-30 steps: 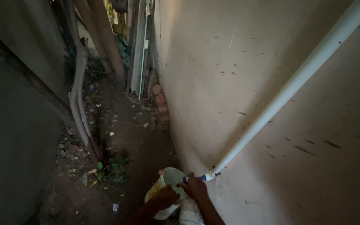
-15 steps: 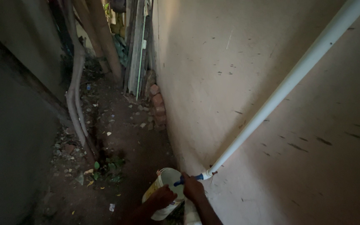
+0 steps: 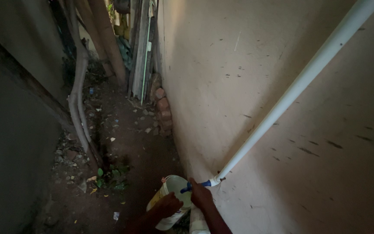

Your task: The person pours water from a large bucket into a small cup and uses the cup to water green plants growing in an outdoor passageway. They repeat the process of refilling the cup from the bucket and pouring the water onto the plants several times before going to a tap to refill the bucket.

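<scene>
Hands at the tap, bucket underneath

Walls come first: one pale plastered wall [image 3: 221, 78] on the right, one dark wall [image 3: 9, 143] on the left, and a narrow dirt path [image 3: 126, 143] between them. One long white pipe [image 3: 291, 95] slants down the pale wall to one blue tap [image 3: 193, 186] at its foot. Further back stand a few planks [image 3: 141, 47], one short stack of red bricks [image 3: 163, 110], and a bent trunk [image 3: 78, 91] along the dark side.

Now the change: compared with a second ago, the blue handle juts out further to the left beside the right hand [image 3: 202, 195], so it looks turned. Whether water is running, I cannot tell in this gloom.

Right hand sits on the tap, fingers curled round the handle. Left hand [image 3: 169, 204] grips the rim of one white bucket [image 3: 175, 186], fingers closed over the edge. The bucket stands tilted on the ground directly below the tap, touching the foot of the pale wall. Two hands, one bucket, one tap, one pipe.
</scene>
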